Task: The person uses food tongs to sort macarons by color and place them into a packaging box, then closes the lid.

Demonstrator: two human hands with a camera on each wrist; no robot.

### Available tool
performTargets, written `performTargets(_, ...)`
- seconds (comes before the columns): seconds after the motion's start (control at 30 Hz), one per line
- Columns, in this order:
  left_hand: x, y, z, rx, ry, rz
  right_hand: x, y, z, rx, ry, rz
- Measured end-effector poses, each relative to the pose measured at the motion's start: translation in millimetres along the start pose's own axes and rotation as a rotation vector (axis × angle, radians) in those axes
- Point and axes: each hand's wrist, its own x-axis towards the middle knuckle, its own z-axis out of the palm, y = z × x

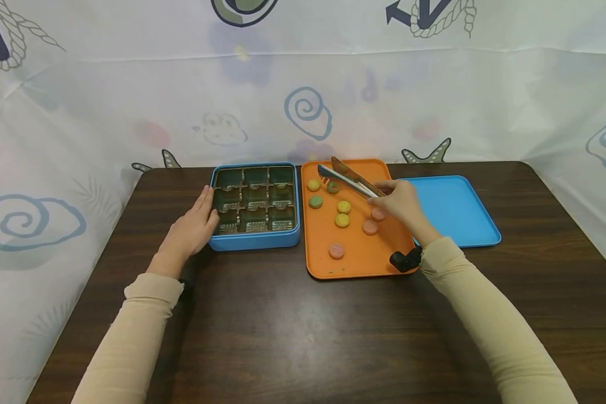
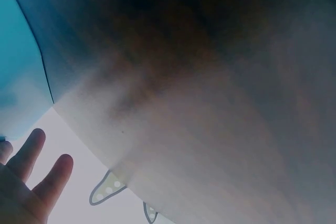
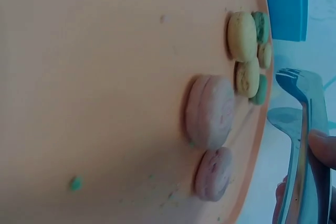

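My right hand (image 1: pixel 398 201) holds metal serving tongs (image 1: pixel 352 178) over the far part of an orange tray (image 1: pixel 353 264). In the right wrist view the tongs (image 3: pixel 310 114) show one fork-like tip and one spoon-like tip, spread apart with nothing between them. Below lie yellow macarons (image 1: pixel 341 220), green macarons (image 1: pixel 315 202) and pink macarons (image 1: pixel 336 251). My left hand (image 1: pixel 192 224) rests against the left side of a blue box (image 1: pixel 255 242), its fingers extended. Inside the box is a dark insert (image 1: pixel 254 197) divided into several compartments, with no macarons in them.
A blue tray (image 1: pixel 457 210) lies to the right of the orange tray, partly behind my right hand. Green crumbs (image 3: pixel 75 183) dot the orange tray. A printed white cloth (image 1: pixel 192 101) hangs behind the dark wooden table (image 1: pixel 283 336).
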Motion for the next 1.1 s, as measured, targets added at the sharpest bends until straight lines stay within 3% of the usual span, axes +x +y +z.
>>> performTargets(0.33, 0.8, -1.6, 2.0, 0.001, 0.009, 0.005, -2.1, 6.4, -0.1, -0.036, -0.036, 0.031)
performTargets(1.1, -0.6, -0.4, 1.6, 0.004, 0.009, -0.01, 0.7, 17.1, 2.6, -0.069, 0.013, 0.013)
